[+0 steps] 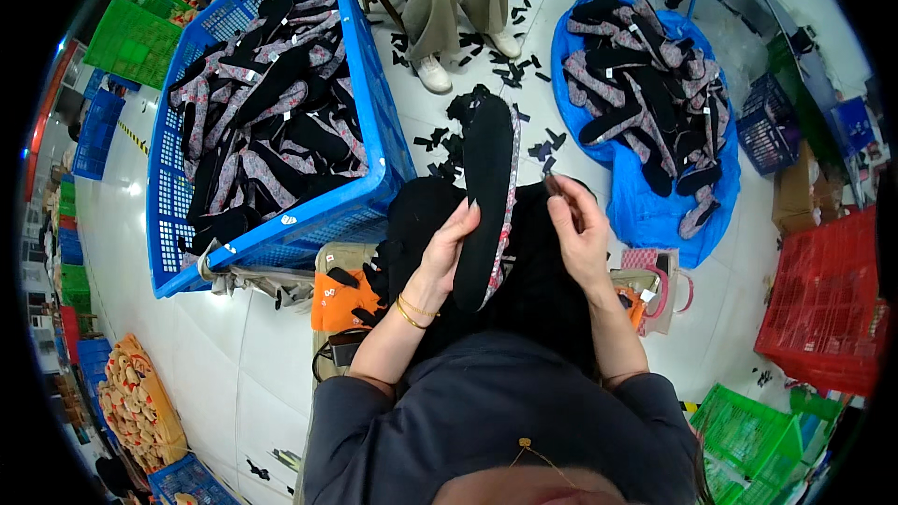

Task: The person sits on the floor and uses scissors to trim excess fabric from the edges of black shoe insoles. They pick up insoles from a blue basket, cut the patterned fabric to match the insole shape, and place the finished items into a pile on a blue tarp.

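Over my lap, my left hand (449, 248) grips a long slipper (488, 187) by its side, thumb across its black sole. The slipper stands nearly upright, sole toward me, with a pink-and-grey floral edge along its right side. To its right, apart from it, my right hand (580, 224) is closed in a pinch. A small dark strip (552, 184) shows at its fingertips, partly hidden by the fingers.
At left, a large blue crate (374, 122) is heaped with similar slippers. More lie on a blue sheet (645, 215) at right. Small black strips (510, 75) litter the floor ahead, near a seated person's shoes (433, 75). An orange cloth (337, 304) lies by my left side.
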Demonstrator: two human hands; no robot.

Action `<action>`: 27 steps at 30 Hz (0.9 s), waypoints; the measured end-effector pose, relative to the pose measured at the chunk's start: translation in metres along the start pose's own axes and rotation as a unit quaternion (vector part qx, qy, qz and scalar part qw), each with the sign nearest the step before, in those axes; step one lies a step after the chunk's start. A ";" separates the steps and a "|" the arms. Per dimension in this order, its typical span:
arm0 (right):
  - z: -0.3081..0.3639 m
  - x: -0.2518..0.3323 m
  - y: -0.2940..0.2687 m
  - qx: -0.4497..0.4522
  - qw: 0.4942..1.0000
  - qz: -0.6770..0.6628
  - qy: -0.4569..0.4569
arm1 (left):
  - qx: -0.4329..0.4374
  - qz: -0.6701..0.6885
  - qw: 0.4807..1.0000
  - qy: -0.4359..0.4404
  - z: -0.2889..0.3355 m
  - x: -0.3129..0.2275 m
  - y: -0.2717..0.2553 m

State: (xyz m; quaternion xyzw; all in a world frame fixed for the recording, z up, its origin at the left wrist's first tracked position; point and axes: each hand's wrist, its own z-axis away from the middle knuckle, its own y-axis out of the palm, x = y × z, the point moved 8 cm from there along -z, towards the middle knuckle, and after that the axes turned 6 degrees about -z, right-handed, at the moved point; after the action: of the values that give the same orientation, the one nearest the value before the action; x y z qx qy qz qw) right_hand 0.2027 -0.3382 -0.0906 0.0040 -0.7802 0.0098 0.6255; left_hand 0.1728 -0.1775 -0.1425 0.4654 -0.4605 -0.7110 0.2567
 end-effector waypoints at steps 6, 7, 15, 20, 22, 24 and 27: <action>0.005 0.008 0.019 -0.001 1.000 0.013 -0.018 | 0.004 0.036 0.999 -0.012 0.008 0.009 -0.005; 0.005 0.009 0.020 -0.007 0.999 0.027 -0.025 | 0.004 0.050 0.999 -0.019 0.009 0.011 -0.006; -0.004 0.007 0.012 -0.037 0.999 -0.007 -0.029 | -0.009 0.002 0.999 -0.035 0.016 0.019 -0.007; -0.009 0.023 0.018 0.024 0.999 0.036 -0.031 | 0.013 -0.034 0.999 -0.021 0.019 0.015 -0.004; -0.009 0.030 0.017 0.025 0.996 0.069 -0.059 | 0.031 -0.056 0.998 -0.013 0.020 0.011 -0.001; -0.010 0.037 0.016 0.027 0.990 0.102 -0.089 | 0.019 -0.081 0.996 -0.001 0.022 0.005 0.001; -0.010 0.049 0.015 0.030 0.981 0.143 -0.126 | 0.001 -0.105 0.994 0.013 0.023 -0.001 0.004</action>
State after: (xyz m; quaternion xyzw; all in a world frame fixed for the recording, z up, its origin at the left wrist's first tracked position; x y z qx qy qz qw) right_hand 0.2017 -0.3223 -0.0412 -0.0881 -0.8447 0.1218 0.5138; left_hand 0.1521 -0.1693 -0.1350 0.5204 -0.4067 -0.7275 0.1857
